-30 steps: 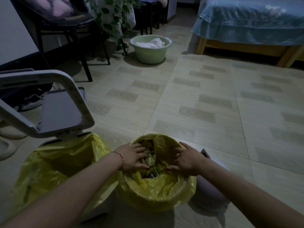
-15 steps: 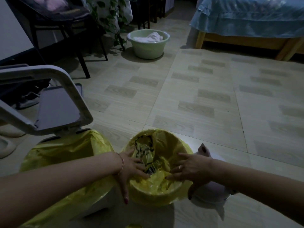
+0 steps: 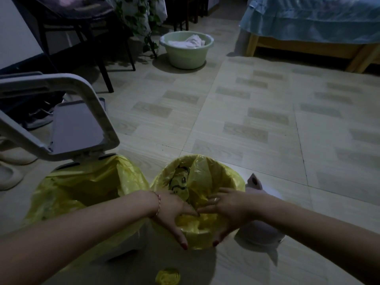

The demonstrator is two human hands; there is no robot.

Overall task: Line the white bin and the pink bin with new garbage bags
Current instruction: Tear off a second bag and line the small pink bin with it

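The pink bin's mouth is wrapped in a yellow garbage bag [image 3: 205, 177] with a black print inside. Only a pale pink part [image 3: 259, 233] of the bin shows, at its right. My left hand [image 3: 172, 210] and my right hand [image 3: 228, 206] straddle the near rim. Their fingers lie inside and meet in the middle, and the thumbs point down the outside, pressing the bag onto the rim. To the left stands the white bin [image 3: 131, 241], lined with another yellow bag [image 3: 86, 186], its grey-white lid [image 3: 78, 128] raised.
A small roll of yellow bags [image 3: 167, 276] lies on the tiled floor near me. Further off stand a green basin with cloth [image 3: 186, 56], a dark chair [image 3: 86, 38] with a trailing plant, and a bed [image 3: 308, 44]. Slippers [image 3: 10, 175] lie at the left.
Both hands slid from the bin's sides round to its near rim, and the thumbs now hang over the outside. The bag sits flatter over the rim.
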